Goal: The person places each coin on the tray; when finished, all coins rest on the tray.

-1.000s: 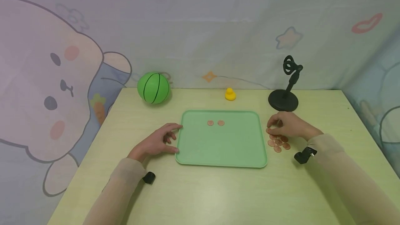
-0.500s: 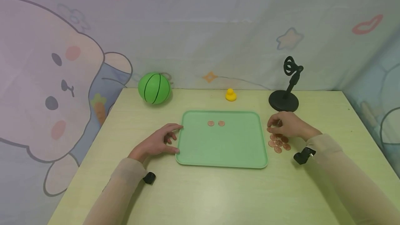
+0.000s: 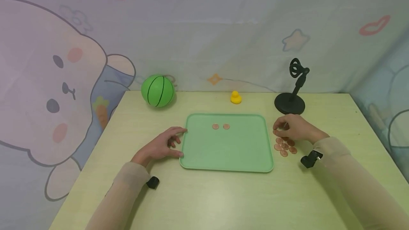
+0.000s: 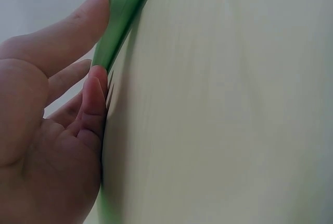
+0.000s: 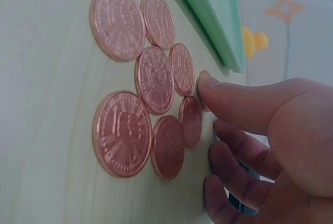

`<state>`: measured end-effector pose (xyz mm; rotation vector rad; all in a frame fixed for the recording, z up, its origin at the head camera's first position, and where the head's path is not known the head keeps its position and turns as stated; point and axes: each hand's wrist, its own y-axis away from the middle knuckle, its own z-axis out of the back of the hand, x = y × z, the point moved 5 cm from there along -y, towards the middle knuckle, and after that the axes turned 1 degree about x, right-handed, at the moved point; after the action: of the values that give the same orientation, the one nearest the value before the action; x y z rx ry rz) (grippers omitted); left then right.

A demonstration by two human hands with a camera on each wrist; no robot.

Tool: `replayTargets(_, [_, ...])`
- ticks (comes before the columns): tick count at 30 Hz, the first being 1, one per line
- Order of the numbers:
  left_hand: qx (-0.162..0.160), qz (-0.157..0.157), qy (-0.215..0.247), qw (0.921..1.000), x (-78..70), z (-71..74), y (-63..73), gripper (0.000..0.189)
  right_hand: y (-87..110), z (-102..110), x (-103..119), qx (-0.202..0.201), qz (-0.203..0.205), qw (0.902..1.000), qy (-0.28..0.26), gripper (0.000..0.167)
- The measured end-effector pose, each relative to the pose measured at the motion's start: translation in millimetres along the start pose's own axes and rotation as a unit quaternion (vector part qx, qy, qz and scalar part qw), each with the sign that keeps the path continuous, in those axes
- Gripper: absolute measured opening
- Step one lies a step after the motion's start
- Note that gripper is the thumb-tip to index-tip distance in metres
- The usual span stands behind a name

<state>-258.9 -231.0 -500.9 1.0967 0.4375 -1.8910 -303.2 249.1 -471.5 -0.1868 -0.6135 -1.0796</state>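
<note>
My left hand [image 3: 159, 144] is at the left side of the green tray [image 3: 230, 148], thumb and forefinger spread apart with their tips at its rim. In the left wrist view, the thumb lies along the tray edge [image 4: 118, 21]. Just right of the tray, my right hand [image 3: 293, 127] bends its fingers down and pinches a copper-coloured coin [image 3: 275, 132] at the fingertips, close to the table. Below that hand lies a cluster of copper coins [image 5: 154, 81], flat and some overlapping. Two more coins [image 3: 215, 126] lie side by side in the tray's far part.
Behind the right hand stands a black stand [image 3: 289, 103] with a round base. A yellow rubber duck [image 3: 235, 98] sits beyond the tray, and a green ball [image 3: 158, 91] is at the back left. A printed cloth [image 3: 198, 31] hangs behind the table [image 3: 207, 201].
</note>
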Motion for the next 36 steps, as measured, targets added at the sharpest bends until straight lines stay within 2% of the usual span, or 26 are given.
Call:
replayTargets(5, [-0.002, 0.000, -0.002, 1.0000, -0.8, -0.2, 0.5, 0.087, -1.0, -1.0, -1.5, 0.018, 0.008, 0.9998, -0.008, 0.005])
replayTargets(14, [-0.001, 0.002, 0.000, 1.0000, -2.4, -0.6, 1.6, 0.088, -4.8, -1.6, 1.7, 0.039, 0.042, 0.9979, 0.031, 0.005])
replayTargets(27, [-0.002, -0.006, 0.007, 1.0000, 0.1, -0.8, -0.4, 0.088, -3.7, -0.4, 2.3, 0.036, 0.029, 0.9984, 0.033, 0.006])
replayTargets(36, [-0.001, -0.004, 0.006, 1.0000, 0.7, -1.2, -0.8, 0.089, -1.2, 0.7, 0.7, 0.018, 0.014, 0.9997, -0.001, 0.005])
